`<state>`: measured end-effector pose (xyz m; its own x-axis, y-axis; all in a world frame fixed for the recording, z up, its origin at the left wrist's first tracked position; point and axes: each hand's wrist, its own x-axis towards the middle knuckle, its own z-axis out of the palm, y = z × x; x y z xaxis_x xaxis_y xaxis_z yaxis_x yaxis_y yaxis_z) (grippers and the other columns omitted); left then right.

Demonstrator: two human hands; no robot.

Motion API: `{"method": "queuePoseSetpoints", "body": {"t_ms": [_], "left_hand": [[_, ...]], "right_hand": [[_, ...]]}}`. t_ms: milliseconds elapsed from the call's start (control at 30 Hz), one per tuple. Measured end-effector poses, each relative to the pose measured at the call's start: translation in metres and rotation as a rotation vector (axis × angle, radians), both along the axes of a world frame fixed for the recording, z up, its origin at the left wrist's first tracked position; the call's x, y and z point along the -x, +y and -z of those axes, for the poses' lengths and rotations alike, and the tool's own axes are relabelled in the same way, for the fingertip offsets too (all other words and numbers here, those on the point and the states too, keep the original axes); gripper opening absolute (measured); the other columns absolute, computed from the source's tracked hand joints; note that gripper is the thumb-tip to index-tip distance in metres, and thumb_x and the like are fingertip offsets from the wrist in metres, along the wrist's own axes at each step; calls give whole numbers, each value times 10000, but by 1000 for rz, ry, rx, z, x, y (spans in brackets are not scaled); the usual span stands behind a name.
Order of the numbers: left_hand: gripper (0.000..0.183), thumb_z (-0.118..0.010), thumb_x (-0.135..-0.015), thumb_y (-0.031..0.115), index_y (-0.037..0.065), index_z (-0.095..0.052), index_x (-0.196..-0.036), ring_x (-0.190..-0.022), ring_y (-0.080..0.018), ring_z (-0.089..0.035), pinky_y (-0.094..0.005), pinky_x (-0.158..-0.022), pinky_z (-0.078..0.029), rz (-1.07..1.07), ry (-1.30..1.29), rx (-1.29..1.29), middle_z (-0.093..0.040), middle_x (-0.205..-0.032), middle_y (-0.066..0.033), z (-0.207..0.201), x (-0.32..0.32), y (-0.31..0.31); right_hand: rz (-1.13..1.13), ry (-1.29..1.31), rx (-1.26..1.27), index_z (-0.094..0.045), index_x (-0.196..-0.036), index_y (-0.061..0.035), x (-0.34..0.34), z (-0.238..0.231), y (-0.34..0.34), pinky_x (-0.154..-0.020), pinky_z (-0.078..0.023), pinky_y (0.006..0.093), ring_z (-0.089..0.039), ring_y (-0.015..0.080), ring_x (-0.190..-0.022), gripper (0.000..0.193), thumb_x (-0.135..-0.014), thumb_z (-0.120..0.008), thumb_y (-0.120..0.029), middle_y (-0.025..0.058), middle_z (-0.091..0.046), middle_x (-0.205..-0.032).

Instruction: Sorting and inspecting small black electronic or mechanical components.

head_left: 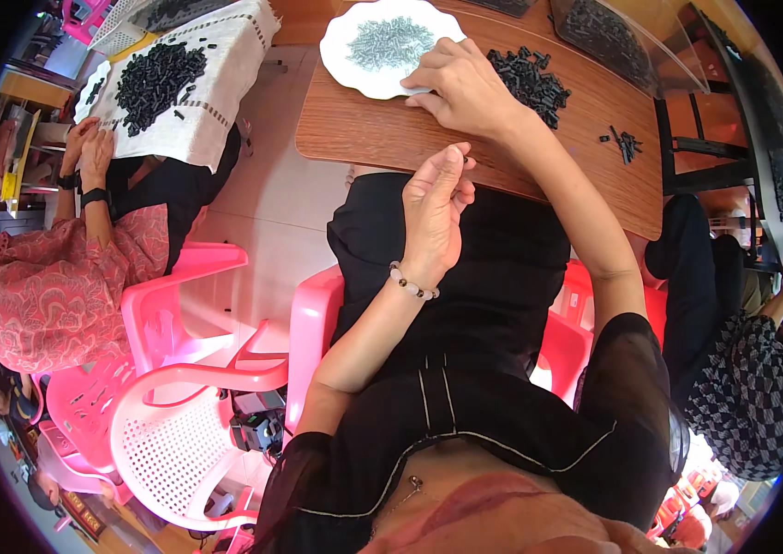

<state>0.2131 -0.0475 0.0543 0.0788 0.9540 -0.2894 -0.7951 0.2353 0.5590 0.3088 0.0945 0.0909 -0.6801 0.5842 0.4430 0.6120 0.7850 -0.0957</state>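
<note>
My left hand (436, 208), with a beaded bracelet at the wrist, is raised just in front of the table edge. Its thumb and fingers are pinched together; a dark speck shows at the tips, too small to name. My right hand (465, 90) reaches over the near right rim of a white scalloped plate (334, 57), fingers curled and closed at the edge. Whatever those fingertips hold is hidden. Many tiny clear or silvery pieces (391, 42) lie spread on the plate. Beside my right hand is a heap of small black cylindrical parts (531, 88).
A few more black parts (627, 145) lie on the right of the brown wooden table (364, 115). A clear bin (608, 42) stands at the back right. Left, another person works at a cloth-covered table (225, 55) with a black heap. Pink chairs (179, 443) stand around.
</note>
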Motion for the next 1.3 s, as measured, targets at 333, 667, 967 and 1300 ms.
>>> {"method": "queuePoseSetpoints", "body": {"t_ms": [333,667,967,1300], "left_hand": [[286,-660,-909,286,47,-662,-1065,-646,-27,-524,-181,-617,-429,-3,12,-6,-644,-901,-7,0,-1,0],[290,-667,-903,290,44,-667,-1058,-634,-28,-523,-183,-608,-430,-7,17,9,-650,-897,-9,0,0,1],[342,-678,-881,327,96,-619,-1126,-681,-38,-527,-196,-644,-468,44,-232,108,-642,-947,11,-2,5,6],[270,-612,-900,356,154,-614,-1080,-743,-88,-538,-229,-677,-463,239,-763,187,-652,-942,55,-10,-5,-8]], "right_hand": [[33,111,124,-728,-908,-106,-13,-1,44,-798,-474,389,-587,273,-870,125,-795,-691,-144,71,-695,-869],[-127,-128,151,-690,-803,-113,7,-3,64,-829,-450,417,-566,283,-923,39,-789,-681,-148,69,-641,-800],[-153,426,288,-647,-910,-99,-8,-28,17,-756,-441,361,-541,227,-887,87,-854,-634,-164,40,-636,-821],[-160,971,886,-600,-958,-8,-45,-25,-90,-832,-450,283,-555,133,-882,101,-905,-618,-93,76,-587,-945]]}}
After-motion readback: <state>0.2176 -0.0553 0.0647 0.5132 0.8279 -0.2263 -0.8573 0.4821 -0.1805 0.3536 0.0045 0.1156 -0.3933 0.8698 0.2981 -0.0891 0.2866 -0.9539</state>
